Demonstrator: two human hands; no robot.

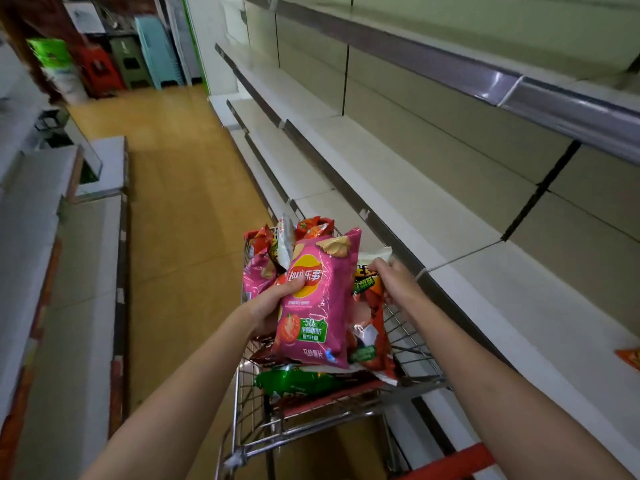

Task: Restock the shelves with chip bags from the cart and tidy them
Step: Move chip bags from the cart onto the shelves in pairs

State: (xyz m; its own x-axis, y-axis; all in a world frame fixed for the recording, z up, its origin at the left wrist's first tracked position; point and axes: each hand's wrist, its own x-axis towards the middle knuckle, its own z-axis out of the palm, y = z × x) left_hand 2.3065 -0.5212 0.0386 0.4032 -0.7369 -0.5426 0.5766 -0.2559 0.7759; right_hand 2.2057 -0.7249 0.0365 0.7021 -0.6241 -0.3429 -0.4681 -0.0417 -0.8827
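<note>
My left hand [273, 306] grips a pink chip bag [315, 299] by its left edge, holding it upright above the wire cart [408, 337]. Just right of it, my right hand [394, 282] grips the top of a red chip bag [372, 327] that hangs partly behind the pink one. Several more bags lie in the cart, among them a green bag [294, 381] at the near end and pink and red ones [258, 268] at the far end. The white shelves [398, 188] on the right stand bare, save for an orange bag corner [630, 356] at the right edge.
The cart's red handle [453, 462] is at the bottom right. An aisle of tan floor [180, 188] runs ahead. Low white shelving [69, 258] lines the left side. Stacked plastic stools and crates [124, 60] stand at the aisle's far end.
</note>
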